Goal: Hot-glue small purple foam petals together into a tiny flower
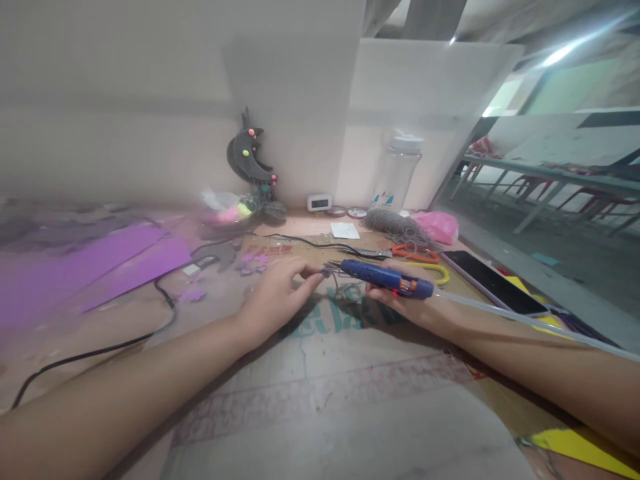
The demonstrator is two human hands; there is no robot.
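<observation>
My right hand [393,293] is closed around a blue hot glue gun [383,277], its red light lit and a long clear glue stick [500,310] running out of its back. The gun's nozzle points left, close to the fingertips of my left hand [283,290]. Thumb and finger of that hand pinch a small purplish piece [327,272], too blurred to make out fully. Several purple paper flowers [255,262] lie just beyond my left hand, and another purple cutout [193,295] lies farther left. Both hands are above a cardboard sheet [320,393].
Purple sheets [125,260] and a black cable [100,350] spread on the left. Behind are a moon-shaped ornament [247,157], a small digital clock [319,203], grey yarn [387,223] and a clear bottle [397,173]. Orange-handled scissors [413,252] and a phone [493,280] lie right.
</observation>
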